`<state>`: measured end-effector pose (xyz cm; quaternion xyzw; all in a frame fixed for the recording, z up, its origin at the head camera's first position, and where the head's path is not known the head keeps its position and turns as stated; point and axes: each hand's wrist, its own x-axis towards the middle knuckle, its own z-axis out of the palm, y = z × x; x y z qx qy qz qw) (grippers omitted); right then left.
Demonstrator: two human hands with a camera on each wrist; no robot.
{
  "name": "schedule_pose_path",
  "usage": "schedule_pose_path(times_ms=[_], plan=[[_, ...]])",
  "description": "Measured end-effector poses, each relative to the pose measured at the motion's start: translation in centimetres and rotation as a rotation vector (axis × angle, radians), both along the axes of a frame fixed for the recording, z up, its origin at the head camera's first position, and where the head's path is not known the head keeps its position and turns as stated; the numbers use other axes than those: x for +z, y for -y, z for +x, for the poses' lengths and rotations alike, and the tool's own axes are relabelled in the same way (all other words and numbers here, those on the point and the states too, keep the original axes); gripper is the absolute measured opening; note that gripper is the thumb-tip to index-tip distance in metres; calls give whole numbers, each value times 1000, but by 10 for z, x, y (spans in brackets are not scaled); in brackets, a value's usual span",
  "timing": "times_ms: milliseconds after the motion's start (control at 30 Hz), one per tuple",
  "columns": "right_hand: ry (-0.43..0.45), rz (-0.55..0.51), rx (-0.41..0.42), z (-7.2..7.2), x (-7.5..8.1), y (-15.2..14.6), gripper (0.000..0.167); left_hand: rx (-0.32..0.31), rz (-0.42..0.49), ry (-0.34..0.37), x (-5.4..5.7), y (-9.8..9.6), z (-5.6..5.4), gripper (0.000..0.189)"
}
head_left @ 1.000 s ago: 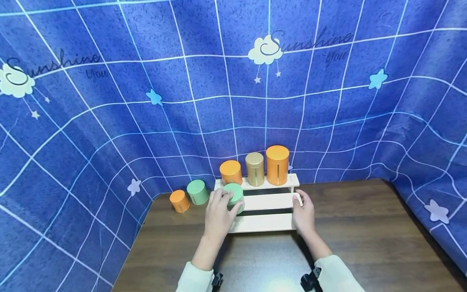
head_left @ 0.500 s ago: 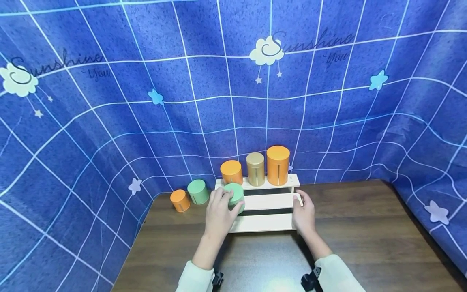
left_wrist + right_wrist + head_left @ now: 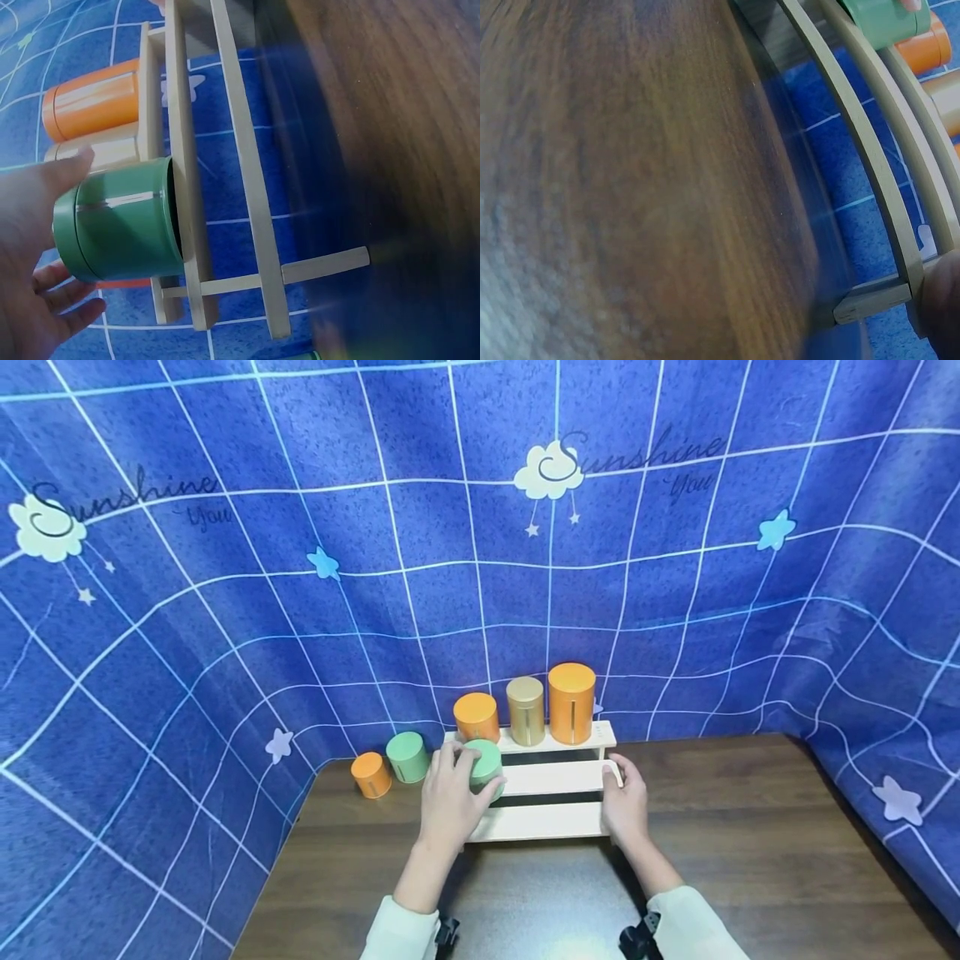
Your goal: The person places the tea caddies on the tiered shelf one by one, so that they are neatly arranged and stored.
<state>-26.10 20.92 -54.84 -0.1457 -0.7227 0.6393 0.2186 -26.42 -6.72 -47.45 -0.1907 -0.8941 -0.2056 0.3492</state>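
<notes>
My left hand (image 3: 447, 797) grips a green tin (image 3: 487, 758) at the left end of the middle step of a white three-step wooden rack (image 3: 551, 822). In the left wrist view, the thumb and fingers of the left hand (image 3: 26, 225) lie on either side of the green tin (image 3: 124, 221), whose base meets the middle slat. At the rack's other end, my right hand (image 3: 625, 799) holds the edge of the middle step. Only a blurred part of the right hand (image 3: 941, 300) shows beside the rack (image 3: 862, 142) in the right wrist view.
Along the top step stand a short orange tin (image 3: 476, 717), a gold tin (image 3: 526, 712) and a tall orange tin (image 3: 572, 703). Left of the rack, another green tin (image 3: 407, 757) and a small orange tin (image 3: 371, 775) rest on the wooden table (image 3: 750, 852). A blue curtain (image 3: 480, 593) hangs behind.
</notes>
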Motion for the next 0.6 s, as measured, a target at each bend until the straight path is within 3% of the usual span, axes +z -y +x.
schedule_pose_path(times_ms=[167,333,600], plan=[[5,40,-32,0,0,2,37,-30,20,-17,-1,1,-2,60],[9,38,-29,1,0,2,37,-29,44,40,1,2,0,54],[-3,34,-23,1,0,2,37,-24,140,53,12,16,0,46]])
